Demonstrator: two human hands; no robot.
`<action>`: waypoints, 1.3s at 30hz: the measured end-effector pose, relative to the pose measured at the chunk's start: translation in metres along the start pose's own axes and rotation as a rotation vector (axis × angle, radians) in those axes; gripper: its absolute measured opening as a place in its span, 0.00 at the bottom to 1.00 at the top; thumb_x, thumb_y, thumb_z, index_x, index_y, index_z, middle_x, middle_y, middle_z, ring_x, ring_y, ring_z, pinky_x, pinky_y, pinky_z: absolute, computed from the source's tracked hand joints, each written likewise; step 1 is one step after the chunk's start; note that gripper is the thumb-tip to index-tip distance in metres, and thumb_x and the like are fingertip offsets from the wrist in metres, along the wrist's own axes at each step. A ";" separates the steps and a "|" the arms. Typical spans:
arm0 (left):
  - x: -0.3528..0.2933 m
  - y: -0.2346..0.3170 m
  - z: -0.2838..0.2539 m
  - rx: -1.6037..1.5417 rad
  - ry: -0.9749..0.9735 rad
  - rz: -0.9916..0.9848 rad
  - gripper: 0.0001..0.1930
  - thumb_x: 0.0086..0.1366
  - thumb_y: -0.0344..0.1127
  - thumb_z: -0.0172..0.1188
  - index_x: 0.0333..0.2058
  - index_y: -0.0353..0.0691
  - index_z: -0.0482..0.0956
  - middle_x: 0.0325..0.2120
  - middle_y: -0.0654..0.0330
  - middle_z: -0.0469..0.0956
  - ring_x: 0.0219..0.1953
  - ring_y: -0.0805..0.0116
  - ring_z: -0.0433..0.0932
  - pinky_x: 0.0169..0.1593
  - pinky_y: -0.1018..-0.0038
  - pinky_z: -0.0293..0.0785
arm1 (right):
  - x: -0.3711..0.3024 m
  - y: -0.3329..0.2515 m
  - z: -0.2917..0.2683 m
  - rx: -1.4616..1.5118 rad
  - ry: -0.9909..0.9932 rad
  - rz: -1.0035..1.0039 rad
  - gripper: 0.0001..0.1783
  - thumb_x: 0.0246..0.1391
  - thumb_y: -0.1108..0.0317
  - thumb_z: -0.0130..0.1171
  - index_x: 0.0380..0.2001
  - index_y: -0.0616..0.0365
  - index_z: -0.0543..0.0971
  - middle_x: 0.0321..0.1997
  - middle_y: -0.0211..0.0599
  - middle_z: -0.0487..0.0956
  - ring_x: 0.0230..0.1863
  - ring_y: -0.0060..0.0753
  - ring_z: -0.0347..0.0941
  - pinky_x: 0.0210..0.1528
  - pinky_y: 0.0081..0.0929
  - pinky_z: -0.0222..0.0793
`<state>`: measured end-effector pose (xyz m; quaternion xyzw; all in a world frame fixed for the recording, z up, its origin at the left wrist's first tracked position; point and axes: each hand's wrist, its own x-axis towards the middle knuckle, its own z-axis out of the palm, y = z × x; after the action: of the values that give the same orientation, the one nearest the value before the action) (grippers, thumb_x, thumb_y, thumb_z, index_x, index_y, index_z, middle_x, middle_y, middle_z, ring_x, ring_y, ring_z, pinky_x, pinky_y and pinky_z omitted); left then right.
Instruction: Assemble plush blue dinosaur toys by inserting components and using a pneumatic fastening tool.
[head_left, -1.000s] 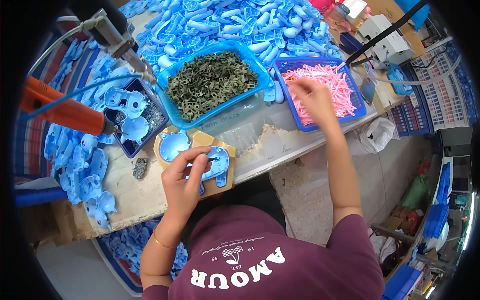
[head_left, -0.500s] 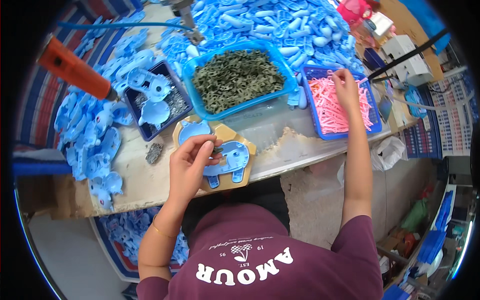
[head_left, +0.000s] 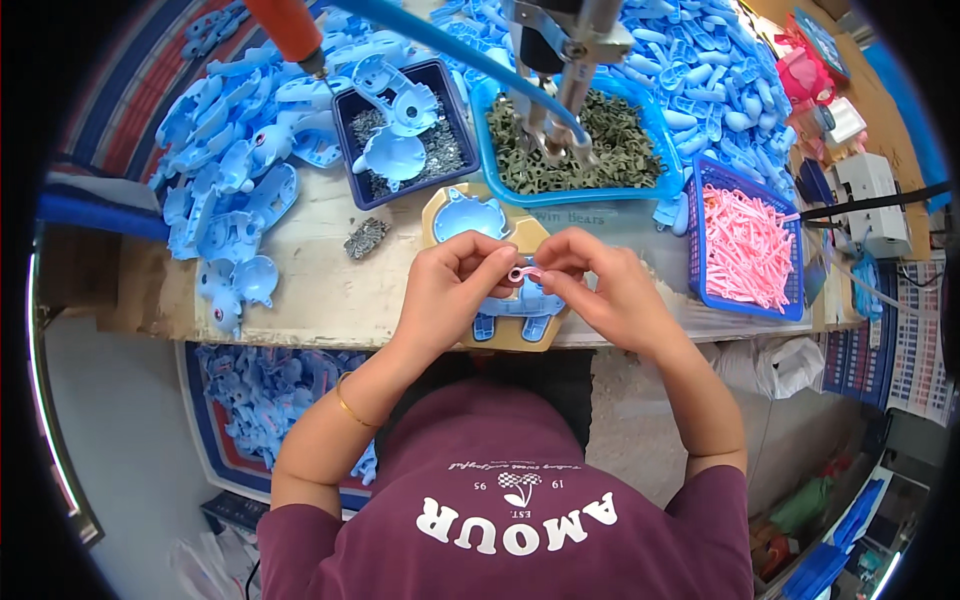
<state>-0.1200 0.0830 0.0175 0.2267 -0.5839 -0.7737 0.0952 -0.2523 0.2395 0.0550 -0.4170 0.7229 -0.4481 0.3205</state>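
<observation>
left hand (head_left: 465,285) and right hand (head_left: 605,290), both grips pinched pink part (head_left: 528,272), blue shell (head_left: 541,303) lay below on tan jig (head_left: 528,230)

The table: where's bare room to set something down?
The table is bare near left, between the blue shells, grey clump and left hand; a smaller patch lies between right hand and pink-filled basket. The far side is crowded with blue parts.

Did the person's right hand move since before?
Yes. The right hand moved left, from over the blue basket of pink pieces to beside the left hand.
</observation>
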 end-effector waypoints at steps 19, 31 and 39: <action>-0.008 -0.003 -0.002 0.091 0.095 0.074 0.10 0.70 0.34 0.59 0.38 0.30 0.80 0.29 0.58 0.83 0.32 0.75 0.83 0.37 0.79 0.81 | -0.012 0.001 0.039 -0.276 0.316 -0.141 0.07 0.55 0.76 0.63 0.37 0.66 0.78 0.31 0.41 0.84 0.33 0.31 0.84 0.36 0.23 0.78; -0.011 0.019 -0.023 0.244 -0.080 -0.083 0.13 0.73 0.37 0.54 0.48 0.34 0.79 0.36 0.58 0.83 0.32 0.75 0.83 0.30 0.83 0.77 | 0.006 0.006 0.031 -0.510 0.200 -0.472 0.07 0.51 0.73 0.66 0.35 0.57 0.81 0.29 0.35 0.80 0.30 0.36 0.78 0.32 0.30 0.73; -0.015 0.013 -0.043 0.540 0.216 0.331 0.09 0.70 0.33 0.57 0.43 0.36 0.82 0.30 0.57 0.84 0.21 0.73 0.79 0.26 0.77 0.72 | 0.015 0.021 0.056 -0.790 0.160 -0.483 0.06 0.51 0.67 0.66 0.32 0.53 0.81 0.29 0.32 0.77 0.33 0.37 0.76 0.33 0.35 0.72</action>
<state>-0.0886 0.0478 0.0241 0.2265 -0.7833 -0.5365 0.2173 -0.2188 0.2106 0.0125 -0.6273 0.7429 -0.2312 -0.0330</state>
